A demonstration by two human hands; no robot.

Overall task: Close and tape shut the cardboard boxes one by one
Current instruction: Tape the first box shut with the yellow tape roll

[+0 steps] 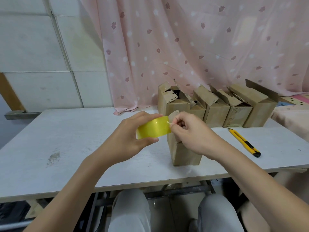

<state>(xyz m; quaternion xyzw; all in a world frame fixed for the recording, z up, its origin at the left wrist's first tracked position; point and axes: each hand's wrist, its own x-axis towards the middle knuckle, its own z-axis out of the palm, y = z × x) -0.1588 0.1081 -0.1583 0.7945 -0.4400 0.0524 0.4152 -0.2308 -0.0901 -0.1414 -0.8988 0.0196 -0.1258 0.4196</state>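
— Hands first?
— Left hand [128, 136] grips a yellow roll of packing tape [153, 128]; right hand [189, 133] pinches at its edge, fingers curled.
— Nearest container?
— One small brown cardboard box [184, 154], just behind the hands, contents hidden.
— Further back?
— A yellow utility knife [244, 142] on the white table [66, 148], then a row of open-flapped cardboard boxes [215, 108], interiors dark, before a pink patterned curtain [184, 44].
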